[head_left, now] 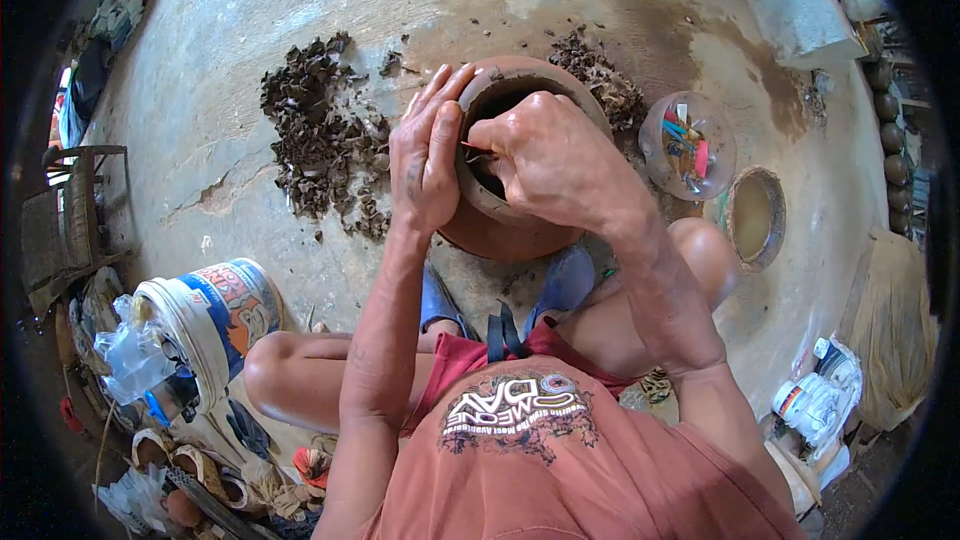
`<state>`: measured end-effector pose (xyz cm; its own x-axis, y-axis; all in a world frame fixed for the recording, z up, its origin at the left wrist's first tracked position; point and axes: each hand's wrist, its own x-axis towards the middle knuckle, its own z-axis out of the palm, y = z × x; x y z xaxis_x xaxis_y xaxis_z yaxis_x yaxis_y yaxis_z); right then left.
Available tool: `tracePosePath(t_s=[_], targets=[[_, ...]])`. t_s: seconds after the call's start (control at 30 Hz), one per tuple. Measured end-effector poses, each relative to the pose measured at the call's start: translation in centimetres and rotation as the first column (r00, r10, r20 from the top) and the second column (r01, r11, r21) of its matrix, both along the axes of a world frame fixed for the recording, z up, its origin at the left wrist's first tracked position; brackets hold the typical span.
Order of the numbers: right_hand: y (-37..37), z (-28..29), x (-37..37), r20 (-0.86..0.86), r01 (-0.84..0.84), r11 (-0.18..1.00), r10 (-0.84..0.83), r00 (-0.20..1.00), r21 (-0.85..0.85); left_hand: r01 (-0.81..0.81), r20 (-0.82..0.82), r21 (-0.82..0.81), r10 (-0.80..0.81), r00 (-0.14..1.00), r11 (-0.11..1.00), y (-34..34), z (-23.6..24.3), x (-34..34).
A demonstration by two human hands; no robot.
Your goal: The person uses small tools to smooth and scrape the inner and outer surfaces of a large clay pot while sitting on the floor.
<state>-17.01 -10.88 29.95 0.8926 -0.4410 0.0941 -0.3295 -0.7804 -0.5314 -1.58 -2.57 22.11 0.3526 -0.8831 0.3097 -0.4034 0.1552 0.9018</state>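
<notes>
A terracotta-brown clay pot (517, 240) with a wide dark mouth stands between my bent legs. My left hand (425, 160) lies against the left side of its rim, fingers stretched out and pointing forward. My right hand (545, 155) is curled at the mouth, closed on a small thin tool (473, 147), reddish where it shows at the inner left wall. The rest of that tool is hidden by my fingers and the pot. Dark clay scraps (315, 130) lie left of the pot, with another pile (600, 80) behind it to the right.
A clear tub of small tools (687, 145) and a basin of murky water (750, 222) sit at right, below a pale block (800, 10). A white-and-blue bucket (230, 310) is by my left knee; a wooden stand (75, 220) and stacked pots (890, 140) line the sides.
</notes>
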Motion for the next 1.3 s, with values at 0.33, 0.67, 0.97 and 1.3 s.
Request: tracePosePath(t_s=[0.33,0.67,0.97,1.3], targets=[[-1.3,1.5,-0.7,-0.194,-0.134,0.985,0.153,0.969,0.106,0.32,0.024,0.038,-0.321,0.947,0.947,-4.5,0.4,3.1],[-2.4,1.7,-2.6,-0.112,-0.341,0.94,0.337,0.935,-0.012,0.49,-0.085,0.226,-0.484,0.871,0.842,-8.3,1.5,3.9],[-3.0,4.9,-0.3,0.375,0.136,0.988,-0.097,0.922,-0.078,0.237,-0.195,-0.368,-0.324,0.926,0.899,-3.6,5.4,0.4],[-1.7,5.8,-1.5,0.275,0.302,0.952,-0.276,0.921,-0.056,-0.387,-0.559,0.05,0.347,0.753,0.921,0.4,5.5,4.2]])
